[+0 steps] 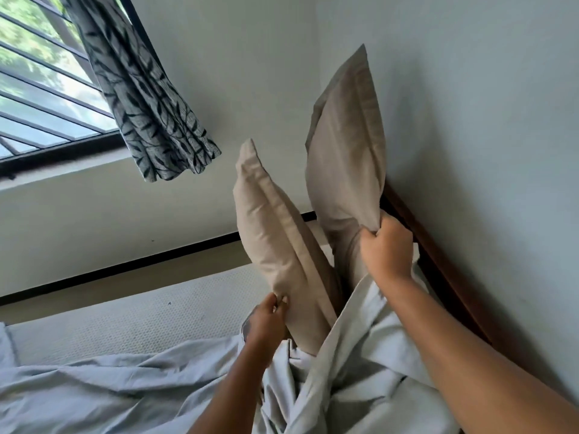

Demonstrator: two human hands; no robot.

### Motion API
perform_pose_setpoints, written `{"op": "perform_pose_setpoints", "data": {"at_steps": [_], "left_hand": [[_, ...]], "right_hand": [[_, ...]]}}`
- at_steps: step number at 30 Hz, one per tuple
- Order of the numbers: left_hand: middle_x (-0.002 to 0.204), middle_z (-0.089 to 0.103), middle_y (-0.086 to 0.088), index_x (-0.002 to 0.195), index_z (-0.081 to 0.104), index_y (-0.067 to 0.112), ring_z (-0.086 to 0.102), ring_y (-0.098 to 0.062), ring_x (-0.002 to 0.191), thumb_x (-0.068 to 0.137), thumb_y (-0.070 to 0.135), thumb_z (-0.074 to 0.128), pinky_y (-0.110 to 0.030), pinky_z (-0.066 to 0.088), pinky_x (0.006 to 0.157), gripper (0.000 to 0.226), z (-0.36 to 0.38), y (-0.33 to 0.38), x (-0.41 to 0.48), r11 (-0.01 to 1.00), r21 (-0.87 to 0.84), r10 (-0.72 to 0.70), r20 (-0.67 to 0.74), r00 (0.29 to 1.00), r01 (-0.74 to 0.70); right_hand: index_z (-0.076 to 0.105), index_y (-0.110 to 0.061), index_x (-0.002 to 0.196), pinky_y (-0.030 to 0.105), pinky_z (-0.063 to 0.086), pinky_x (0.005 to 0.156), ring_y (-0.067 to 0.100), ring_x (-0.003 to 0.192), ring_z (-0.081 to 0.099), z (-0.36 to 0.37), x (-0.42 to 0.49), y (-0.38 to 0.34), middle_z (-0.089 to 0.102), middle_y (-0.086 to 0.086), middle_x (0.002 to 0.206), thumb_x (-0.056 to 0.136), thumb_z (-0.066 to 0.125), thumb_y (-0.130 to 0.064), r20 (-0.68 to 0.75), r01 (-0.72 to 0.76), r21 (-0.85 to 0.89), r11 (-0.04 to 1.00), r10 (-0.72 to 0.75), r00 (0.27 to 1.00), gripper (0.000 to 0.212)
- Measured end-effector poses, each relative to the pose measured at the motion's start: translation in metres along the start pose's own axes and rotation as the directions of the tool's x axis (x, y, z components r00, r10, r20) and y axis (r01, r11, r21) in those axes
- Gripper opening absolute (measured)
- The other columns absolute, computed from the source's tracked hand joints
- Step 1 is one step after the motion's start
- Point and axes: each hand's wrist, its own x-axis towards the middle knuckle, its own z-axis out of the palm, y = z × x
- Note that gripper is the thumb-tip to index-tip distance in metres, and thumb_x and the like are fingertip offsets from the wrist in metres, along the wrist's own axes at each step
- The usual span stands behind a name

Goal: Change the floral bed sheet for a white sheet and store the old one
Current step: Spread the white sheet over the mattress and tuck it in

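Two plump beige pillows (275, 245), left grip (268, 321) pinching one corner, right grip (387, 249) clutching another, rumpled white sheet (94, 386), dimpled mattress (141, 314).

The bare mattress (141, 314) lies open left of the left pillow (275, 245), with free air above it up to the curtain (150, 104). Only a narrow gap separates the left pillow from the right pillow (344, 151), which stands just beside the wall (470, 120) and bed frame (438, 264). The bunched sheet (360, 371) blocks the near side.

beige pillows (346, 158), white sheet (94, 386), grey leaf-patterned curtain (141, 98).
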Motion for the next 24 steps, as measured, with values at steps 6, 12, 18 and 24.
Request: {"op": "perform_pose_setpoints", "data": {"at_steps": [6, 12, 18, 24], "left_hand": [[0.073, 0.052, -0.018, 0.090, 0.054, 0.006, 0.052, -0.029, 0.063, 0.088, 0.046, 0.060, -0.055, 0.054, 0.063, 0.040, 0.026, -0.004, -0.034, 0.998, -0.067, -0.015, 0.017, 1.000, 0.016], [0.095, 0.069, -0.019, 0.095, 0.066, 0.015, 0.064, -0.028, 0.085, 0.099, 0.029, 0.053, -0.040, 0.050, 0.070, 0.019, 0.038, 0.010, -0.068, 0.966, -0.235, -0.097, 0.058, 0.994, 0.108], [0.096, 0.070, -0.015, 0.099, 0.061, 0.010, 0.069, -0.023, 0.085, 0.103, 0.018, 0.053, -0.034, 0.055, 0.068, 0.013, -0.004, 0.001, -0.089, 0.800, -0.589, -0.164, -0.038, 0.986, 0.111], [0.090, 0.071, -0.012, 0.107, 0.058, 0.005, 0.072, -0.019, 0.084, 0.104, 0.019, 0.050, -0.029, 0.060, 0.069, 0.017, -0.090, -0.027, -0.101, 0.549, -0.836, -0.231, -0.174, 0.957, -0.019]], "right_hand": [[0.071, -0.012, 0.082, 0.031, 0.036, 0.063, 0.038, 0.083, 0.066, -0.053, -0.013, -0.002, 0.071, 0.008, 0.078, 0.088, 0.076, -0.037, 0.116, 0.048, -0.047, 0.998, -0.042, 0.992, 0.026], [0.063, -0.018, 0.065, 0.027, 0.032, 0.056, 0.025, 0.064, 0.062, -0.061, -0.092, -0.003, 0.065, 0.000, 0.066, 0.076, 0.085, -0.026, 0.357, 0.271, -0.113, 0.956, -0.216, 0.909, 0.026], [0.064, -0.013, 0.070, 0.035, 0.049, 0.055, 0.024, 0.063, 0.062, -0.055, -0.129, -0.029, 0.061, -0.002, 0.070, 0.074, 0.083, -0.019, 0.405, 0.419, -0.080, 0.905, -0.355, 0.843, 0.020], [0.068, -0.008, 0.087, 0.034, 0.056, 0.061, 0.019, 0.068, 0.062, -0.046, -0.146, -0.072, 0.064, -0.001, 0.083, 0.075, 0.085, -0.014, 0.383, 0.493, -0.083, 0.866, -0.429, 0.818, 0.022]]}}
